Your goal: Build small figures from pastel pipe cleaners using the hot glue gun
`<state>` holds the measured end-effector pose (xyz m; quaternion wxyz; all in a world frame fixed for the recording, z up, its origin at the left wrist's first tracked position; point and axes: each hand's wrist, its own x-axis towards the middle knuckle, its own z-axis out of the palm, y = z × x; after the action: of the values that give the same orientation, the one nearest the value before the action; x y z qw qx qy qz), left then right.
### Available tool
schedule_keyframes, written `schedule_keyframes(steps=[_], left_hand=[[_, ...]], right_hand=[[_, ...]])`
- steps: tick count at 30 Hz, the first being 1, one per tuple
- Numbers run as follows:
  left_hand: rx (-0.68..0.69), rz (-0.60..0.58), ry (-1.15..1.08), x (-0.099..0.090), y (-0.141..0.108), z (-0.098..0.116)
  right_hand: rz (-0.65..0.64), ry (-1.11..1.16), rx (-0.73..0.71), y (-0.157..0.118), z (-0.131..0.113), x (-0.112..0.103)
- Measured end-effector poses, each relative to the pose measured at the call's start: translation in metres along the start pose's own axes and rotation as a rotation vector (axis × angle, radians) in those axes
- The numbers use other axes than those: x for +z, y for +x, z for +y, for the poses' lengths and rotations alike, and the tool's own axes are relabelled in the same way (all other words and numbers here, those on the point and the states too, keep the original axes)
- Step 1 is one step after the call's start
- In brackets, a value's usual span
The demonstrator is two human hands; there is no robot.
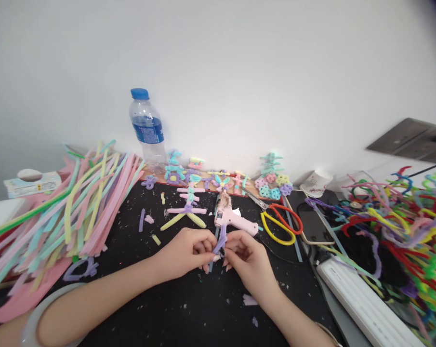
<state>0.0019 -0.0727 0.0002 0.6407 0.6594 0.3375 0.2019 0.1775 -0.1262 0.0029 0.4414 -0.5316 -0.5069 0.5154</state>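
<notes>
A short purple pipe cleaner piece (pixel 222 238) is pinched between the fingertips of my left hand (pixel 189 251) and my right hand (pixel 247 254). Both hands are closed, close together over the black mat (pixel 160 308). A small dark spot shows on the piece by my right fingertips; I cannot make out what it is. Just beyond my hands lies a pink glue gun (pixel 239 221), its glue stick running toward me beneath my fingers. To its left lies a pipe cleaner figure (pixel 189 210) with pink bars and yellow-green ends.
Loose pastel pipe cleaners (pixel 95 202) pile up at left, bright twisted ones (pixel 413 241) at right. Scissors (pixel 281 224), a phone (pixel 315 224) and a white power strip (pixel 369 303) lie right of my hands. A bottle (pixel 148 127) and finished pieces (pixel 273 185) stand along the wall.
</notes>
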Motion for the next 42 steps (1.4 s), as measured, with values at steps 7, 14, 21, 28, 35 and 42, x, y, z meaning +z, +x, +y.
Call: schedule_keyframes(steps=[7, 14, 21, 28, 35, 42], left_hand=[[-0.046, -0.010, -0.106, -0.001, 0.001, 0.001], [0.000, -0.001, -0.099, -0.002, 0.002, 0.002], [0.081, 0.020, -0.048, -0.003, 0.002, -0.004], [0.061, -0.019, -0.084, -0.003, 0.001, -0.001], [0.008, -0.033, -0.074, -0.003, 0.000, 0.003], [-0.049, -0.010, 0.007, -0.006, -0.002, 0.005]], right_hand=[[-0.038, -0.147, -0.070, -0.002, 0.006, -0.002], [-0.070, -0.162, -0.117, -0.002, 0.001, 0.000], [-0.089, -0.266, -0.180, -0.004, 0.002, 0.001], [-0.148, -0.360, -0.240, -0.007, 0.001, 0.002], [-0.172, -0.419, -0.345, -0.007, -0.008, 0.002], [-0.148, -0.438, -0.345, -0.007, -0.005, 0.000]])
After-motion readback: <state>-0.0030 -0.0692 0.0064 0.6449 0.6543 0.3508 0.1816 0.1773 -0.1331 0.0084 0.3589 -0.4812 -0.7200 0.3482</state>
